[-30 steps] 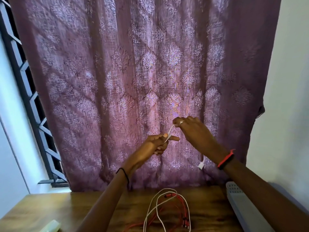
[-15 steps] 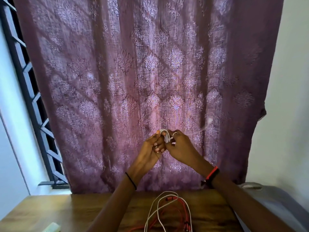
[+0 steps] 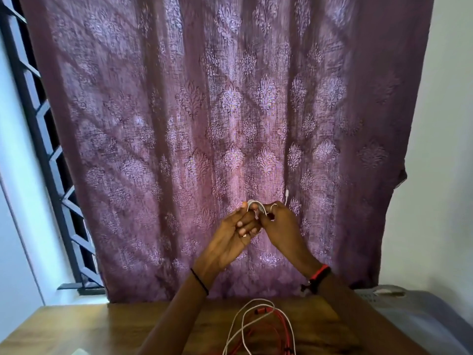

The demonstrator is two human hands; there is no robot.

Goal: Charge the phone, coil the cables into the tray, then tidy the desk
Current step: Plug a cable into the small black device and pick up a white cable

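Note:
Both hands are raised in front of the curtain, above the desk. My left hand [image 3: 236, 233] holds a small coil of white cable [image 3: 256, 204] wound around its fingertips. My right hand [image 3: 280, 222] pinches the same cable beside the coil, and the cable's free end with its plug [image 3: 287, 194] sticks up just above that hand. On the wooden desk [image 3: 76, 331] below lie a loose white cable [image 3: 244, 319] and a red cable [image 3: 280, 326], tangled together. No phone is in view.
A purple patterned curtain [image 3: 217, 124] hangs right behind the desk. A grey tray [image 3: 419, 319] sits at the desk's right side by the white wall. A barred window [image 3: 38, 124] is at the left. A pale object [image 3: 79, 351] pokes in at the bottom edge.
My hands came together and the white cable got wound into a small coil on my left fingers. The dangling plug end swung up from below my right wrist to above my right hand.

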